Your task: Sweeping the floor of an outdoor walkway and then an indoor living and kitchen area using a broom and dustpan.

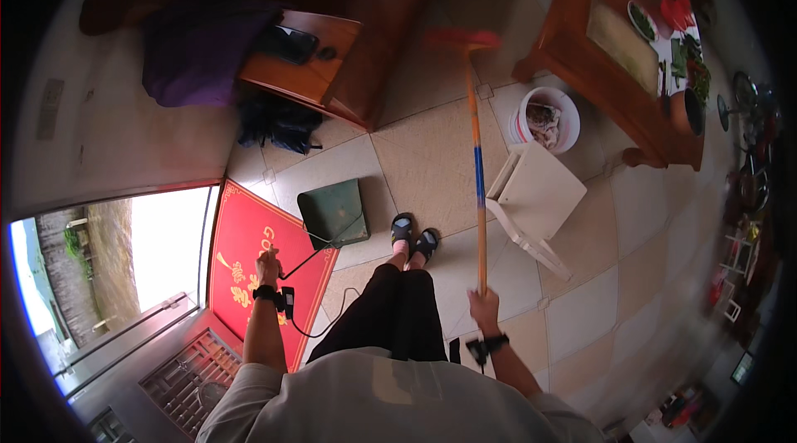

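In my right hand [484, 307] is the end of a long broom handle [480, 194], orange with a blue band in the middle. It reaches away from me to a blurred red broom head [464, 39] on the floor between the wooden furniture pieces. My left hand [268, 267] grips the bent metal-rod handle [311, 256] of a green dustpan [335, 212]. The dustpan lies over the tiles beside a red doormat, left of my feet. Both wrists wear black straps with small devices.
A white bucket [570, 125] with refuse inside and a cream plastic stool [545, 194] stand right of the broom handle. Further right is a wooden table [560, 50] with food. A wooden bench [348, 69] holds a phone. The red doormat [292, 293] lies by an open doorway.
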`<state>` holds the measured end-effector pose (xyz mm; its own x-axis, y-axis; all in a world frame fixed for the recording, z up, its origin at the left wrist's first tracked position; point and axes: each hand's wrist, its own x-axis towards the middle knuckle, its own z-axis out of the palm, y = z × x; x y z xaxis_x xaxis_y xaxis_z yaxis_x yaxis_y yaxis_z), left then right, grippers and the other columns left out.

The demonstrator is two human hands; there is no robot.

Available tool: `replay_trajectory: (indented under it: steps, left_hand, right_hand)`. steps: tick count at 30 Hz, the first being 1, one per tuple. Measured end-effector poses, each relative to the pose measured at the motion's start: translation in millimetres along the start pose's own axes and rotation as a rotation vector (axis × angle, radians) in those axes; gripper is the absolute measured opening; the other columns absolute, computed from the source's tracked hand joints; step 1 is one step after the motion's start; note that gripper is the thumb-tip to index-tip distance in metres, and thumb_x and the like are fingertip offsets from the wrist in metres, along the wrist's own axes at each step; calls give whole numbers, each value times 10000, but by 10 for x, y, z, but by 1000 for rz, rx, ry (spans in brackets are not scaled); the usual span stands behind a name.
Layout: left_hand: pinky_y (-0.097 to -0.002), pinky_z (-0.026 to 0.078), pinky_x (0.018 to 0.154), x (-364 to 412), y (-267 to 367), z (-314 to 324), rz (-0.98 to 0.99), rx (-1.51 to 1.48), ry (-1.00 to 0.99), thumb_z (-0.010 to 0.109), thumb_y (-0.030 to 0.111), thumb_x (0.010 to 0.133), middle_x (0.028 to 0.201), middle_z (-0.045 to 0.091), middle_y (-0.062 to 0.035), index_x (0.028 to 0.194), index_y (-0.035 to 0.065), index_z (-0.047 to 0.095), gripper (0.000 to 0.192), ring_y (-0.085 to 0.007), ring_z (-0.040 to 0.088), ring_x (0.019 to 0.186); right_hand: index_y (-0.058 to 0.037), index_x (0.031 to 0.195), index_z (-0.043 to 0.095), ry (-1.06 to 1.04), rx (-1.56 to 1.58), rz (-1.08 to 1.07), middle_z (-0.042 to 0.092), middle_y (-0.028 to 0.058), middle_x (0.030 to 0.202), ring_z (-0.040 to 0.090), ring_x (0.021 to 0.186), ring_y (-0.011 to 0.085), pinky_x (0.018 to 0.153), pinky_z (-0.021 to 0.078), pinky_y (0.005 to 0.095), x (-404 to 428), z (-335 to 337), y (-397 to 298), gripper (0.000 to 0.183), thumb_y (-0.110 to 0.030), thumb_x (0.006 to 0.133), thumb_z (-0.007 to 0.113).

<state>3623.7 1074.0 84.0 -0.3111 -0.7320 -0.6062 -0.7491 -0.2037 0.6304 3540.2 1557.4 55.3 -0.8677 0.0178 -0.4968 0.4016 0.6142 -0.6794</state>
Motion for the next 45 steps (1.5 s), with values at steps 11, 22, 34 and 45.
replay_trajectory:
  steps: [11, 22, 34, 45]
  left_hand:
    - [-286, 347, 405, -218, 71, -2, 232, 493, 49, 406, 304, 729, 439, 457, -71, 660, 59, 558, 297, -148, 454, 403]
    - [-361, 368, 496, -345, 271, 352, 436, 519, -71, 424, 286, 714, 563, 483, -175, 691, 38, 534, 272, -310, 490, 564]
    - [-397, 387, 591, -248, 89, 711, 593, 642, -173, 400, 208, 711, 688, 510, -189, 725, 39, 527, 212, -343, 489, 680]
    - [-397, 381, 681, 475, -456, 1172, 575, 687, -178, 431, 219, 703, 812, 501, -186, 783, 75, 520, 187, -342, 462, 802]
  right_hand:
    - [5, 611, 387, -272, 156, 114, 411, 96, 387, 405, 268, 189, 256, 316, 289, 1745, 93, -1271, 367, -323, 768, 347]
    - [36, 655, 447, -447, -548, 18, 462, 195, 562, 485, 573, 352, 522, 407, 405, -709, -626, 101, 230, -174, 727, 384]
    - [0, 585, 402, -245, -6, 280, 417, 69, 439, 412, 343, 120, 310, 336, 259, -1331, -974, -641, 239, -193, 689, 497]
    - [50, 681, 377, -261, -645, -229, 472, 220, 573, 497, 571, 332, 461, 403, 373, -1150, -557, -512, 208, -146, 696, 446]
